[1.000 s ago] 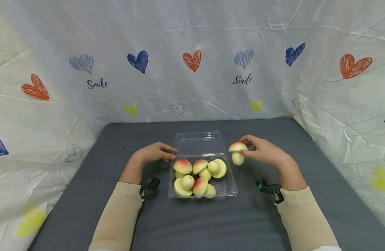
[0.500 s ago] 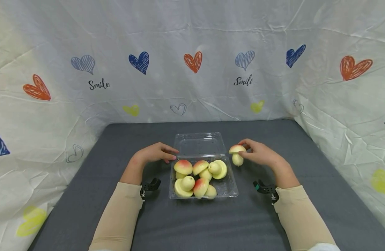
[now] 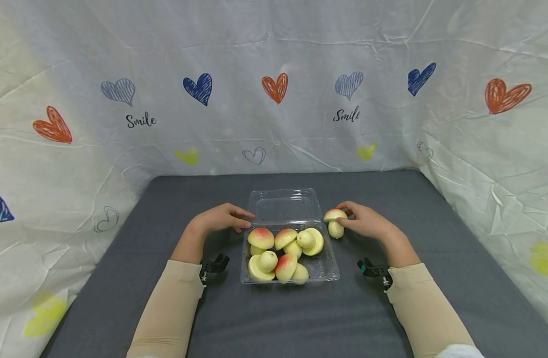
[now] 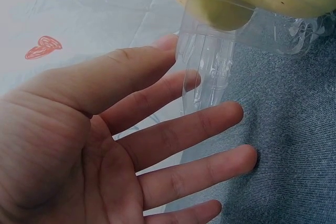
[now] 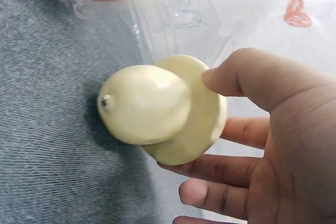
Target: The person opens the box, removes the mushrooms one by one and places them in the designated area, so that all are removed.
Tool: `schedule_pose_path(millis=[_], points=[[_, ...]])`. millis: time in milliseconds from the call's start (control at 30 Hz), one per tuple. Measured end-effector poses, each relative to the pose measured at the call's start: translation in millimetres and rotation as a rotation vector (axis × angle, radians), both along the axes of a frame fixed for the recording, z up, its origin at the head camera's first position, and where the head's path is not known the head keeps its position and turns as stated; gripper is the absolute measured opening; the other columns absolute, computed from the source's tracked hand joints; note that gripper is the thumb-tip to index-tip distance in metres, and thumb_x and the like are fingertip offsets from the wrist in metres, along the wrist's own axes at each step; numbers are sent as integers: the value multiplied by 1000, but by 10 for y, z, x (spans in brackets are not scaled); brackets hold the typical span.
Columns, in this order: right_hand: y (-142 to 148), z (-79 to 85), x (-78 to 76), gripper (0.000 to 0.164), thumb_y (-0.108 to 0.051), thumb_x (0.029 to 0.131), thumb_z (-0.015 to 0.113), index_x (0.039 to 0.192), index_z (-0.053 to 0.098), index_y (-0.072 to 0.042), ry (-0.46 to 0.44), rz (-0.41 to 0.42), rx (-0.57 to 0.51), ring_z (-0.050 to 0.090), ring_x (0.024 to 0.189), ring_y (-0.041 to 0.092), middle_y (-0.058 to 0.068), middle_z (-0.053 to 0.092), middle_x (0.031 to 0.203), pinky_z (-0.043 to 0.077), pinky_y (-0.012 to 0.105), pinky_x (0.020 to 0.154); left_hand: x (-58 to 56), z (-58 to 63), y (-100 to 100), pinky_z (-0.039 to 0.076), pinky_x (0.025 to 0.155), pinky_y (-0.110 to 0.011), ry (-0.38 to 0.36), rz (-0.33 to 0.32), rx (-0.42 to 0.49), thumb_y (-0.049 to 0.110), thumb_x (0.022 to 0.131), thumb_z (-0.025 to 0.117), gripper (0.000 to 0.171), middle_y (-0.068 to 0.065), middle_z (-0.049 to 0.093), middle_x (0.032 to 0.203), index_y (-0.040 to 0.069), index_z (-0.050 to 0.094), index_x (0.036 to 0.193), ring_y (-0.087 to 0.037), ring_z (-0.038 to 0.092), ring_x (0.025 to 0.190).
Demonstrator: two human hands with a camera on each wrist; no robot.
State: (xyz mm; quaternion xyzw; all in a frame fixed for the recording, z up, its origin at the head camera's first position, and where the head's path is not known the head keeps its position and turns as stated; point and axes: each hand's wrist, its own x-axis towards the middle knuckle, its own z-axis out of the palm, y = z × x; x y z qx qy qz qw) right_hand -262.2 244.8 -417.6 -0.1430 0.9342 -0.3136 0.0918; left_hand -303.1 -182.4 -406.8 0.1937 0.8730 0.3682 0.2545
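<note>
Bottom of the frame is just my tan sleeves [image 3: 165, 308] over the dark grey cloth [image 3: 274, 323]. Past them, mid-frame, there's the clear plastic container [image 3: 323, 263] with five mushroom-shaped pieces [image 3: 261, 237] in it, a couple of them flipped stem up.

Next up is the one I've got, the mushroom [image 5: 157, 108], a bit right of centre in the frame, just beside the container's back right corner. It's pretty much upright, pale yellow stem at the bottom, cap on top with a reddish blush. Right wrist view shows the underside: smooth, creamy yellow-green, fat rounded stem with a small dark spot on the end. My right hand [image 3: 365, 221] is pinching it by the cap, thumb on one side, fingers on the other. Can't tell if the stem touches the cloth. My left hand [image 3: 222, 218] is loose, fingers apart, thumb tip right by the container's back left corner.

Farther out there's the lid [image 3: 282, 201] tipped back, then the white sheet [image 3: 300, 49] with hearts [image 3: 275, 88] on it.

Compared with a second ago, my right hand and the mushroom are further left and a little lower, closer to the container. Left hand's basically where it was.
</note>
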Motion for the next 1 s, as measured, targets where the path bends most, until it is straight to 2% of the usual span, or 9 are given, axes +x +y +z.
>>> schedule_pose_path(millis=[267, 433, 1000], points=[[3, -67, -37, 51, -35, 108, 56, 147, 50, -3, 2, 9, -9, 60, 114, 39, 23, 58, 133, 53, 51, 85, 0, -5, 7, 46, 106, -55, 10, 5, -7, 31, 101, 69, 46, -12, 60, 143, 13, 64, 143, -24, 68, 102], [6, -74, -32, 52, -31, 107, 57, 149, 47, -2, -3, 18, -9, 60, 112, 38, 24, 58, 132, 54, 49, 83, 3, -2, 6, 46, 106, -56, 9, 4, -2, 31, 101, 69, 47, -14, 59, 144, 12, 64, 143, -25, 68, 103], [7, -10, 0, 55, -29, 107, 57, 152, 44, -1, 3, 20, -10, 60, 116, 39, 26, 55, 139, 54, 50, 84, 3, -16, 7, 44, 108, -56, -2, 18, 0, 31, 101, 69, 47, -12, 59, 143, 12, 64, 143, -24, 68, 103]])
